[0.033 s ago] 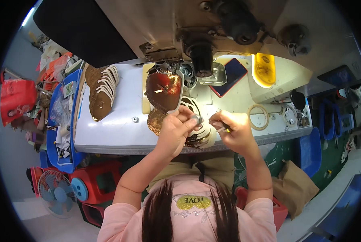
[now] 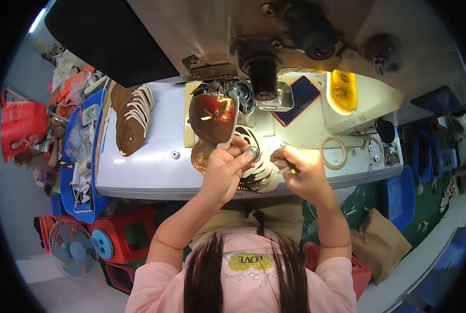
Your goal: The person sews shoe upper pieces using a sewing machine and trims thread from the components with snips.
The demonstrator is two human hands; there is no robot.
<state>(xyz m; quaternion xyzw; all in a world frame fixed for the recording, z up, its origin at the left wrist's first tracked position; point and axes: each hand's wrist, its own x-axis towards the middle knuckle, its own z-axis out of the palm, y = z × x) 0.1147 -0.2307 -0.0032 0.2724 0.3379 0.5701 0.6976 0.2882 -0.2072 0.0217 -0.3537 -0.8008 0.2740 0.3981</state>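
My left hand (image 2: 224, 168) is closed in a pinch on a small round silver bobbin case (image 2: 253, 152), in front of the sewing machine. A short way to the right, my right hand (image 2: 305, 169) is closed around a slim tool (image 2: 294, 170) with a yellow part, mostly hidden by the fingers; its kind I cannot make out. Under and beside my left hand lie brown and gold shoe uppers with white straps (image 2: 266, 175). A shiny bronze upper piece (image 2: 212, 117) sits just beyond that hand, below the machine head.
The sewing machine head (image 2: 261, 73) overhangs the white table (image 2: 175, 175). Another brown upper (image 2: 131, 117) lies to the left. Nearby are a tablet-like flat panel (image 2: 298, 101), a yellow tray (image 2: 342, 91), a ring (image 2: 333, 152) and a blue bin (image 2: 82, 201).
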